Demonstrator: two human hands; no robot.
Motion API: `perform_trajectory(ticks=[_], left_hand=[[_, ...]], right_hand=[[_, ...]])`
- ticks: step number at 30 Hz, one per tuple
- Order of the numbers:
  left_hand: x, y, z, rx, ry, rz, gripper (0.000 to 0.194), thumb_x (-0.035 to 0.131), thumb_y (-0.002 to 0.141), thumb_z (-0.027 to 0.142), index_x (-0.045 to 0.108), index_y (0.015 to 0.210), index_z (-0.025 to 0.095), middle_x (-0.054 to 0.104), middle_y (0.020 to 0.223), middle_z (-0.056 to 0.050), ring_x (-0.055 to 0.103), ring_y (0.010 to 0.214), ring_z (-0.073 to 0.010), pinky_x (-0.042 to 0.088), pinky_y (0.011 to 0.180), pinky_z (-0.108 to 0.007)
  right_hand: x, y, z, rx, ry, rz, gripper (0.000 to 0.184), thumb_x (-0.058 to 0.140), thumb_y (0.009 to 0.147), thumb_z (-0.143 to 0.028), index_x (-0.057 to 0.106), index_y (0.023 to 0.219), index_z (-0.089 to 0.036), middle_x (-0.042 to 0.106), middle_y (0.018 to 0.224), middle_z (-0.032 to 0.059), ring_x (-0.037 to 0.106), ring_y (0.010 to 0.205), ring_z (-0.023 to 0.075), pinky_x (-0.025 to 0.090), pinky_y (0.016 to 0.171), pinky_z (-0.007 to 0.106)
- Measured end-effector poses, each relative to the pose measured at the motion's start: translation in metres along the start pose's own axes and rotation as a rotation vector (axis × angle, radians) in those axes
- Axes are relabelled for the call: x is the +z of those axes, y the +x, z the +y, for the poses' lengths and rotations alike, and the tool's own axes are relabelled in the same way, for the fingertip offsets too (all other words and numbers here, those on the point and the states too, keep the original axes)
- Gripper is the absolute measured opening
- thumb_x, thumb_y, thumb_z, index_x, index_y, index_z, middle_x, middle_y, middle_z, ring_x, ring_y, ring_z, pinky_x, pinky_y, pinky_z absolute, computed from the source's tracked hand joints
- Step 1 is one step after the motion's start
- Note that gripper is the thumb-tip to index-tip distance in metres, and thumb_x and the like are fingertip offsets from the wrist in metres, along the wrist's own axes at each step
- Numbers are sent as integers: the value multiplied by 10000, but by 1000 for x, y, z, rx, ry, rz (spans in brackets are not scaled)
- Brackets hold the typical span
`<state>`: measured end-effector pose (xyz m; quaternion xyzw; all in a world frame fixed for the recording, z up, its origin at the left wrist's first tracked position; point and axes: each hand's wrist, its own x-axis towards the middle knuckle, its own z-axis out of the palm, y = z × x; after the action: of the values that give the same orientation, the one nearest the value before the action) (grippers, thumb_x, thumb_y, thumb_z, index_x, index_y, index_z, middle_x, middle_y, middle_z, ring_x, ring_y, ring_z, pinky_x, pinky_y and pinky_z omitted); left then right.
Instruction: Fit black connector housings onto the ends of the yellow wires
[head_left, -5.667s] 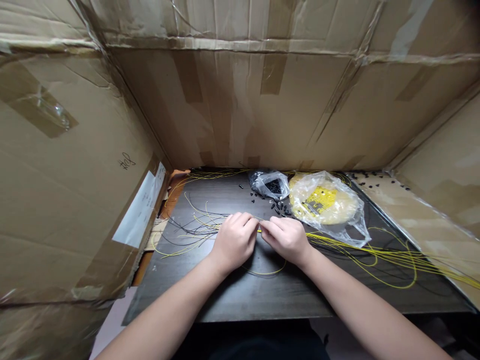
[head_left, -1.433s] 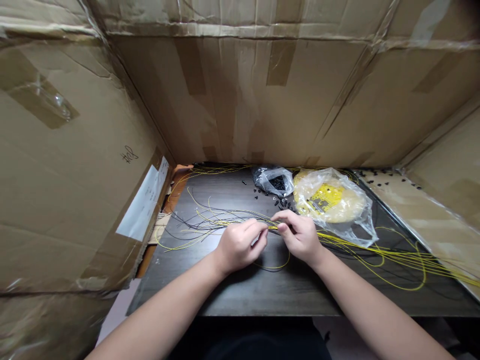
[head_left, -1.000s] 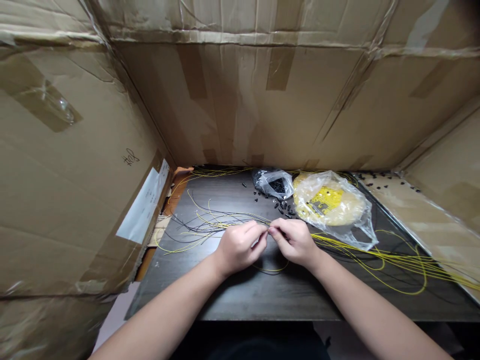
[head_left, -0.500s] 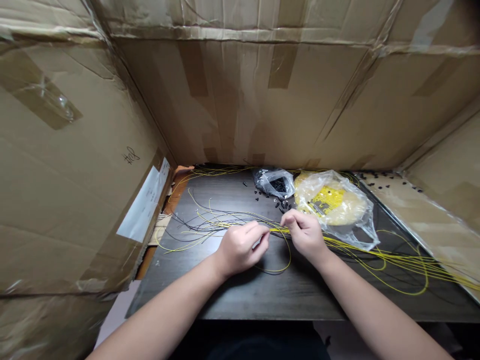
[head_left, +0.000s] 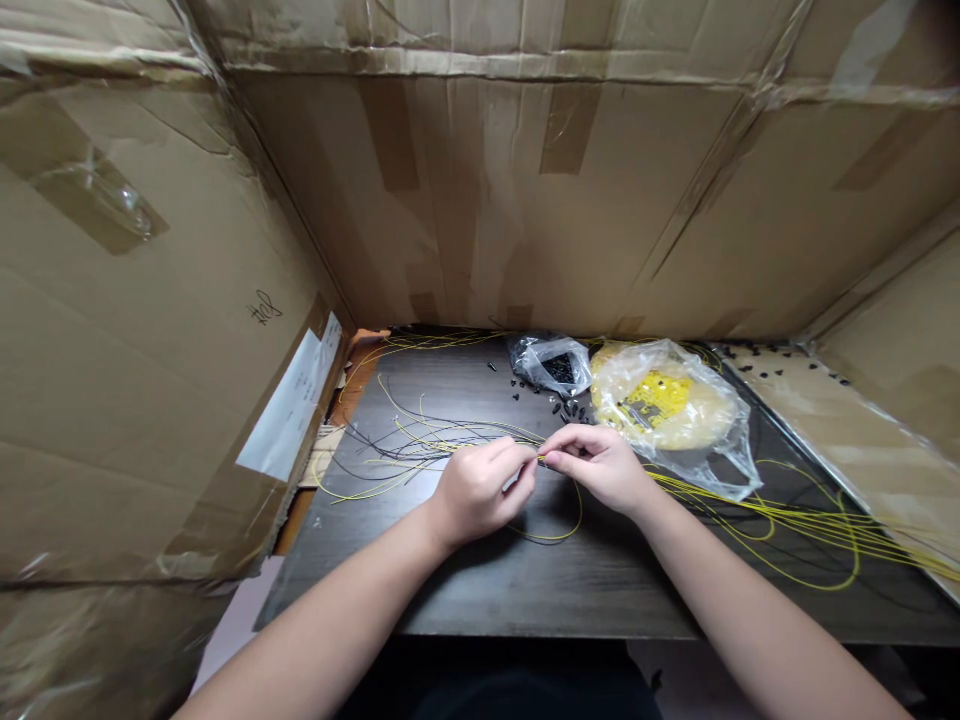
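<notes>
My left hand [head_left: 487, 487] is closed in a pinch, with a thin yellow wire at its fingertips. From the right, my right hand [head_left: 600, 467] meets it; thumb and index finger pinch at the same spot, where a bit of yellow wire shows. Any smaller part between the fingertips is hidden. Under and behind both hands runs a loose bundle of yellow and black wires [head_left: 420, 450], its ends fanned out to the left. On the right the yellow wires [head_left: 780, 515] continue past my wrist. One yellow wire loop [head_left: 579, 510] hangs below the fingers.
A clear bag of small black parts [head_left: 555, 367] lies open at the back, with loose black pieces [head_left: 570, 410] before it. Beside it sits a clear bag of yellow parts [head_left: 660, 400]. Cardboard walls [head_left: 495, 220] enclose the dark tabletop [head_left: 465, 600] at the back and sides.
My right hand has moved left, its fingers uncurling into a pinch that meets my left fingertips. My left hand has stayed nearly in place.
</notes>
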<state>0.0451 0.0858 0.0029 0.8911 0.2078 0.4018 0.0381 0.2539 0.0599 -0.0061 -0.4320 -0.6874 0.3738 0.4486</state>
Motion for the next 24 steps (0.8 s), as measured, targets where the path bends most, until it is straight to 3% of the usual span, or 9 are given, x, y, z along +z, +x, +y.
perform_trajectory(ticks=[6,16,24], left_hand=[[1,-1,-1,-9,11,-13,133,519,925,175,649,949,153,590,676,-5,479,529,-96,372,495,-233],[1,-1,-2,-29,-37,-16,138,511,924,176,643,955,155,598,683,-11,504,550,-106,392,520,-233],[1,-1,-1,-35,-33,-16,112,526,918,165,636,925,150,602,692,-11,496,546,-103,386,521,-237]], right_hand=[[1,-1,-1,-31,-73,33,211,691,871,-375,742,904,-173,425,514,-54,294,485,80,237,459,231],[2,-2,-3,-97,-145,49,247,670,886,-406,748,908,-173,540,566,-19,340,486,86,288,457,230],[6,-6,-8,-223,-296,138,151,651,907,-302,743,909,-183,528,535,-33,364,459,82,319,458,232]])
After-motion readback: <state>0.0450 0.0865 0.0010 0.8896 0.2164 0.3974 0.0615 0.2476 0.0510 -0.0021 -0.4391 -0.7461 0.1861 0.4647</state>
